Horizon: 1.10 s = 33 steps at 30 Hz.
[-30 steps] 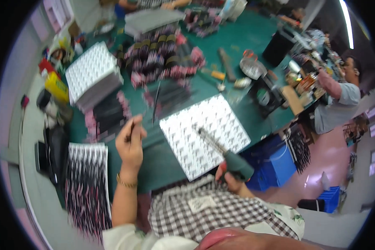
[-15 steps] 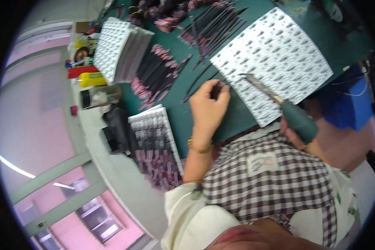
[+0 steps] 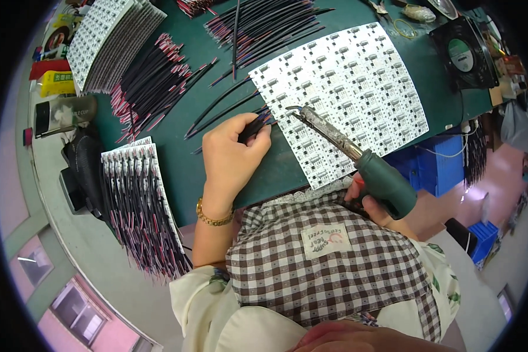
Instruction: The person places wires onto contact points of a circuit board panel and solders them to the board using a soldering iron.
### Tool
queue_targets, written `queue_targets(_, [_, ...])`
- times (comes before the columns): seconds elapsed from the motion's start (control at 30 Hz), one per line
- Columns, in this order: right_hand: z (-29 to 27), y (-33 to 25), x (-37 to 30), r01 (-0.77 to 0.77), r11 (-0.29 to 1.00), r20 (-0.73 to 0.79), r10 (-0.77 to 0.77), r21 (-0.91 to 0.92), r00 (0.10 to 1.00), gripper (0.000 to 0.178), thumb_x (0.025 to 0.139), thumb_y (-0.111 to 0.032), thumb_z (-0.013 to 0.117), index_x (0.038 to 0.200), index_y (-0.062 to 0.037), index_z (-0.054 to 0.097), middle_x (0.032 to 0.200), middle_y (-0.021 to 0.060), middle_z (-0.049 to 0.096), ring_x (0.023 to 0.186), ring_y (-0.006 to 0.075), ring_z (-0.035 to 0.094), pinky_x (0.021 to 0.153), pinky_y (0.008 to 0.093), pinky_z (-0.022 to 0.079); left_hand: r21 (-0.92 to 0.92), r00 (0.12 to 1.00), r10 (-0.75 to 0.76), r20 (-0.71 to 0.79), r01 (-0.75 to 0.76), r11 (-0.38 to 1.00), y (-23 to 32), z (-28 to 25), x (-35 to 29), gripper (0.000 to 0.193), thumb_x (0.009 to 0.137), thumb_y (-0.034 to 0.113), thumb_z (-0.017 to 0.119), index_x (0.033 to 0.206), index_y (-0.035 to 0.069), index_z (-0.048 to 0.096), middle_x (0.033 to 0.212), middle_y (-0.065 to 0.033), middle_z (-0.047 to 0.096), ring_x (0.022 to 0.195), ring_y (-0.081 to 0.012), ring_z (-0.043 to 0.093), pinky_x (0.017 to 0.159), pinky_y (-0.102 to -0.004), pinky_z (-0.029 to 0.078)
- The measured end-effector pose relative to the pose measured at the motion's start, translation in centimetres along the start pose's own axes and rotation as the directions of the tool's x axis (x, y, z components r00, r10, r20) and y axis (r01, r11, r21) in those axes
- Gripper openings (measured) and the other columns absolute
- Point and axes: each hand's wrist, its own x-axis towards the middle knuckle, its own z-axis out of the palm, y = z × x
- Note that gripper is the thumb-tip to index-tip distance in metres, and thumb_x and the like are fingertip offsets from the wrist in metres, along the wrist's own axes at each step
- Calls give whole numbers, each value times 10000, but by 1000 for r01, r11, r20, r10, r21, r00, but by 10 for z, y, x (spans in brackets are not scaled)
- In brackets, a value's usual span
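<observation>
My left hand [image 3: 232,155] is closed around a small bundle of black wires [image 3: 252,128] with bared coloured ends, just off the left edge of a white circuit board panel [image 3: 366,88]. A soldering iron [image 3: 388,185] with a green handle is gripped in my right hand [image 3: 366,202], whose fingers are partly hidden behind the handle. The iron's bent tip hovers over the panel's left side, close to the wire ends; whether it touches cannot be made out. Two black wires [image 3: 220,105] curve from that edge toward the table's left.
Loose black wires lie in piles [image 3: 152,88] on the green table [image 3: 185,170] and beyond the panel [image 3: 270,23]. A stack of panels [image 3: 108,41] stands far left, a wired panel [image 3: 141,199] nearer. A black fan [image 3: 463,56] stands right; blue bins [image 3: 437,164] sit below.
The whole scene has shifted left in the picture as my head turned, and it is sharper now. Both hands keep their holds, with the iron's tip still over the panel's left side.
</observation>
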Motion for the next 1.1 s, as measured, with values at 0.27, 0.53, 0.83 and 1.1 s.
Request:
queue_targets(0.27, [-5,3,-11,-174,984,36,175,-35,984,513,868,-235,637,1291,-16,446,879,76,565,763,157,565,716,305,464,-11,999,-29,-43,28,1000,2,9,-1,138,706,86,686,811,-4,682,640,-88,632,540,-113,577,546,-242,455])
queue_targets(0.53, [-1,20,-9,32,974,81,-14,-226,997,543,880,-208,582,1318,25,360,818,86,575,724,153,555,674,292,452,16,999,-23,-49,24,1000,4,6,0,141,698,88,684,807,-2,683,643,-97,639,541,-130,592,545,-252,459])
queue_targets(0.83, [-1,22,-18,-21,987,47,28,-157,998,480,873,-238,603,1266,-9,452,839,79,572,728,154,549,678,291,443,3,999,-45,11,45,999,4,3,1,164,726,69,689,844,-44,671,632,21,587,584,-19,470,539,-191,397])
queue_targets(1.1, [-1,14,-22,-116,989,3,116,-94,993,488,860,-316,641,1254,-64,498,867,73,572,756,151,550,700,296,444,29,995,-69,68,67,997,3,-1,5,179,712,138,677,832,6,692,649,-105,641,535,-157,593,540,-273,454])
